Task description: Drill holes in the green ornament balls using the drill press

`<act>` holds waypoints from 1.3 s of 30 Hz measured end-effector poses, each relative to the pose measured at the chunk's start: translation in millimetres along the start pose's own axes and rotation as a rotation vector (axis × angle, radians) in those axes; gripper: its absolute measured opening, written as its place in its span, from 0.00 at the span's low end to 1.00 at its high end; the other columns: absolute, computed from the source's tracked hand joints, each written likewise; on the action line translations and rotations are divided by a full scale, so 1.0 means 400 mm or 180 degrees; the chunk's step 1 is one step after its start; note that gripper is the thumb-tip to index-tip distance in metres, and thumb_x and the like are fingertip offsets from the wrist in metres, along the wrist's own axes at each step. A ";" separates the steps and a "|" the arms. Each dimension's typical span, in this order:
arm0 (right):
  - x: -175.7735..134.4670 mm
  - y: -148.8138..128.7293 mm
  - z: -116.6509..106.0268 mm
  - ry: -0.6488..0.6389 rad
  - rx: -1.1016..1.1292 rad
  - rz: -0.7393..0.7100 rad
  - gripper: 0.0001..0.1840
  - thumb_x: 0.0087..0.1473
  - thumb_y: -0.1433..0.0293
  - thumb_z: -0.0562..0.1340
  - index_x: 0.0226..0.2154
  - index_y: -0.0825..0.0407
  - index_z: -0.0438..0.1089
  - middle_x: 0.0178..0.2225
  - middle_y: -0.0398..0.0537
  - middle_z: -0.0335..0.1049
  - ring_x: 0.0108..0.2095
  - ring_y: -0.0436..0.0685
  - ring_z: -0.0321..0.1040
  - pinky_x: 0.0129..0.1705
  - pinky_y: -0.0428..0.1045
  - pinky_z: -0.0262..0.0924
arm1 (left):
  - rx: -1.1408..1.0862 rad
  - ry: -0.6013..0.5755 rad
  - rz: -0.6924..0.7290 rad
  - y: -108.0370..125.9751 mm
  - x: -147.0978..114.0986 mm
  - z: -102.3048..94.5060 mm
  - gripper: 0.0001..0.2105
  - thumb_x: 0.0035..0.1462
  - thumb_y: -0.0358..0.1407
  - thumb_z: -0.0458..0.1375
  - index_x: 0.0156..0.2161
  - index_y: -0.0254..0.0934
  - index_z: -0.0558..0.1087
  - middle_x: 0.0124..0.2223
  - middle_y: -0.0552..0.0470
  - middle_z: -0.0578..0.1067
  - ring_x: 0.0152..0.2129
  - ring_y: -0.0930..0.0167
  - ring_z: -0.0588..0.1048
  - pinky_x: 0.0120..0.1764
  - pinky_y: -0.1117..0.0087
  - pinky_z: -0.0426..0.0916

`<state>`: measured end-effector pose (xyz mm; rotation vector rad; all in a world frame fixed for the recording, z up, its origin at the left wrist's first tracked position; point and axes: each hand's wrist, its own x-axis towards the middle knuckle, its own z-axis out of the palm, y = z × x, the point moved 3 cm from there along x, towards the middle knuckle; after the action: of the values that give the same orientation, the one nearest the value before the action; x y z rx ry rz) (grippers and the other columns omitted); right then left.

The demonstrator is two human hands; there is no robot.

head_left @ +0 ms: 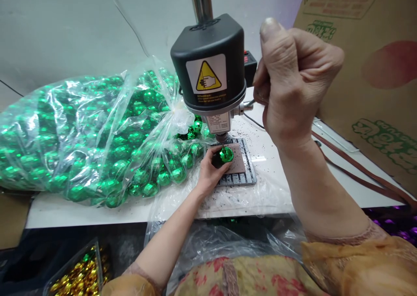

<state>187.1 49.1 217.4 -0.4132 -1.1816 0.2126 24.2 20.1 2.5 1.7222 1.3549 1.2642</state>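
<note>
A small drill press (pixel 208 65) with a black motor housing and a yellow warning label stands in the middle of the head view. Beneath its chuck is a shiny green faceted ball (pixel 226 155), resting over the drill's base plate (pixel 250 167). My left hand (pixel 211 167) grips this ball from the left, thumb and fingers around its sides. Raised at the right of the motor housing, my right hand (pixel 293 74) is closed in a fist around the drill press handle. Most of the handle is hidden by the fingers; a thin rod (pixel 250 103) runs from the machine toward them.
A big clear plastic bag (pixel 81 131) of green balls fills the left of the white table (pixel 74 215). Dark shavings lie around the base. A cardboard box (pixel 368 96) and brown straps (pixel 361 167) are at right. A bin (pixel 97 261) of gold balls sits below left.
</note>
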 end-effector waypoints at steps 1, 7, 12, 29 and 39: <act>-0.003 -0.004 -0.001 -0.0003 -0.0054 -0.0013 0.28 0.53 0.52 0.62 0.13 0.52 0.57 0.11 0.35 0.51 0.13 0.42 0.42 0.19 0.48 0.43 | -0.0007 -0.0010 -0.0029 -0.001 0.000 0.000 0.25 0.51 0.35 0.70 0.53 0.40 0.70 0.51 0.47 0.77 0.49 0.64 0.77 0.54 0.60 0.72; -0.062 -0.035 -0.021 0.0212 -0.0037 -0.0177 0.26 0.60 0.68 0.63 0.14 0.53 0.58 0.13 0.36 0.52 0.15 0.42 0.48 0.21 0.47 0.44 | -0.0081 -0.0029 -0.0049 -0.008 0.003 0.002 0.24 0.51 0.35 0.70 0.53 0.40 0.71 0.51 0.48 0.77 0.50 0.64 0.76 0.54 0.60 0.71; -0.116 -0.019 -0.036 0.0344 -0.0015 -0.0377 0.27 0.61 0.68 0.60 0.14 0.51 0.53 0.12 0.37 0.48 0.14 0.44 0.47 0.18 0.49 0.40 | -0.0171 -0.0040 0.0069 -0.001 0.001 0.003 0.24 0.52 0.35 0.70 0.54 0.40 0.70 0.51 0.47 0.77 0.50 0.65 0.76 0.54 0.61 0.71; -0.156 0.017 -0.065 0.0236 0.0002 -0.1028 0.29 0.59 0.71 0.59 0.13 0.53 0.45 0.10 0.35 0.44 0.11 0.44 0.45 0.14 0.48 0.40 | -0.0186 -0.0015 0.0088 -0.001 0.000 0.003 0.24 0.52 0.38 0.70 0.53 0.40 0.70 0.52 0.46 0.78 0.50 0.64 0.77 0.55 0.60 0.71; -0.170 0.035 -0.075 0.0219 0.0002 -0.1297 0.26 0.55 0.76 0.59 0.14 0.52 0.44 0.10 0.34 0.46 0.10 0.44 0.46 0.13 0.47 0.43 | -0.0239 -0.0024 0.0108 -0.007 0.000 0.005 0.24 0.53 0.38 0.69 0.53 0.40 0.70 0.53 0.46 0.77 0.51 0.63 0.76 0.56 0.59 0.71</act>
<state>190.2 30.3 144.2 -0.1706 -1.1717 -0.1531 25.1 21.0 -0.7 1.7034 1.2626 1.3094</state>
